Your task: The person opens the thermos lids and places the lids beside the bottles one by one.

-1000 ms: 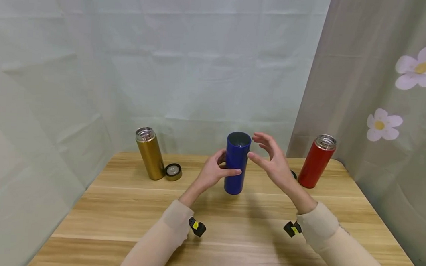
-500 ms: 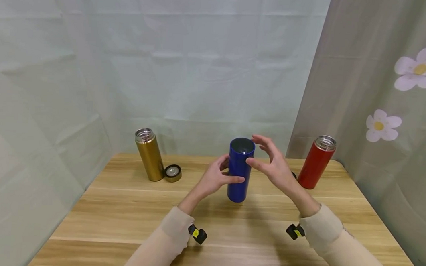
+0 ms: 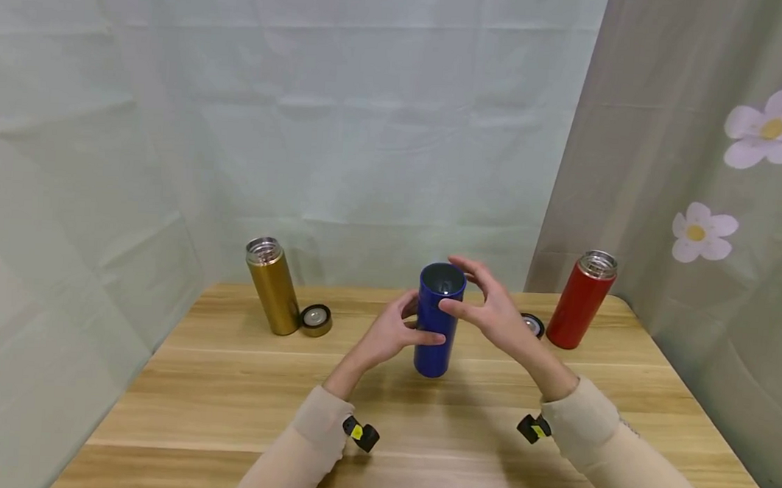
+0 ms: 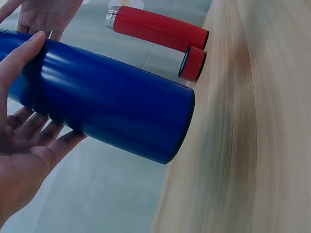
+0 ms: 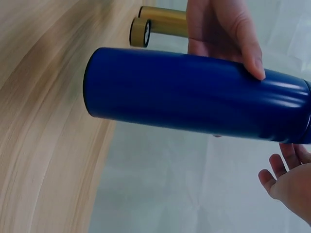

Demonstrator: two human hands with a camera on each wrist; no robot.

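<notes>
A blue thermos flask with a dark top is held upright and slightly tilted above the table. My left hand grips its body, thumb across the front and fingers behind. In the left wrist view the flask's base is raised off the wood. My right hand holds the lid at the top, thumb in front and index finger round the far rim. Its other fingers are spread below the flask in the right wrist view.
On the wooden table, an uncapped gold flask stands left, its lid beside it. Right stands an uncapped red flask; its lid lies next to it. A pale curtain hangs behind.
The blue flask has come lower and nearer, its top tilting toward me. My right hand has closed in from beside the lid to take hold of it.
</notes>
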